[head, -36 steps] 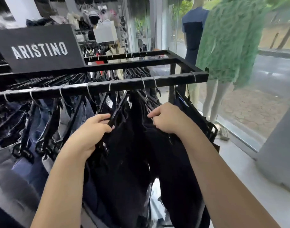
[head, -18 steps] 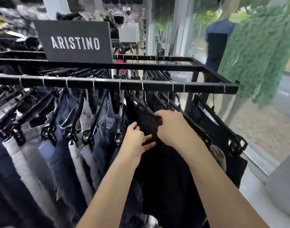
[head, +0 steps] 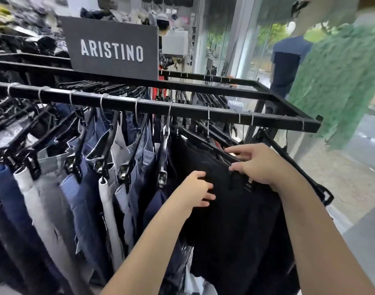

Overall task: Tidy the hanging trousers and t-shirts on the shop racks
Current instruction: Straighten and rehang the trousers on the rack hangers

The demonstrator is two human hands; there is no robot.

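Note:
A black metal rack [head: 182,108] carries several trousers on black clip hangers. Blue, grey and white jeans [head: 80,188] hang at the left. Black trousers [head: 225,209] hang at the right end. My left hand [head: 196,190] lies on the left side of the black trousers' waist, fingers curled into the fabric. My right hand [head: 257,162] holds the waistband and hanger at the top of the same black trousers, with thumb and fingers around the edge.
A dark ARISTINO sign [head: 112,50] stands on the rack's back bar. Two mannequins, one in a navy shirt [head: 288,60] and one in a green garment [head: 335,81], stand by the window at the right. Grey floor [head: 363,241] lies to the right of the rack.
My view has shifted left and closer to the rack. My hands have moved from parting the hangers near the rail to gripping the waist of one pair of black trousers.

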